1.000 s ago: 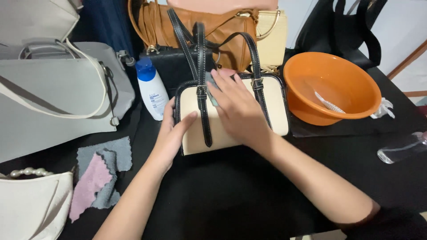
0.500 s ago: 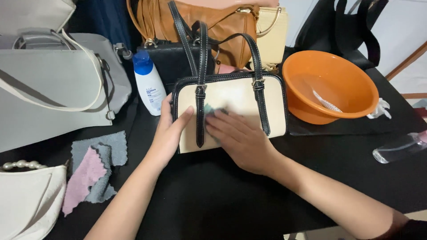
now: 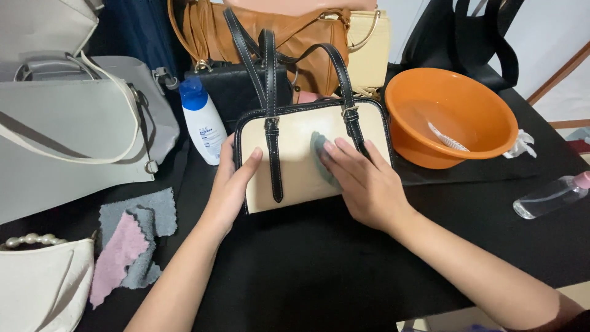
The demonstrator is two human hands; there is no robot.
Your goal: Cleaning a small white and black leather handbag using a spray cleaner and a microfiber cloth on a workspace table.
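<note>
A cream handbag (image 3: 295, 178) with black trim and black straps lies flat on the black table (image 3: 307, 270) in front of me. My left hand (image 3: 230, 187) grips its left edge, thumb on the cream face. My right hand (image 3: 365, 184) lies flat on the bag's right half, fingers pressing a small grey-green cloth (image 3: 319, 157) against the cream panel between the two straps. Only part of the cloth shows past my fingertips.
An orange basin (image 3: 452, 114) with water and a small brush stands at the right. A white bottle with a blue cap (image 3: 203, 120) stands left of the bag. Grey and pink cloths (image 3: 132, 243) lie front left. Several other bags crowd the left and back. A clear bottle (image 3: 550, 197) lies far right.
My right hand with the cloth slid from the bag's upper middle down toward its lower edge, then back up to the centre right. My left hand stayed on the left edge.
</note>
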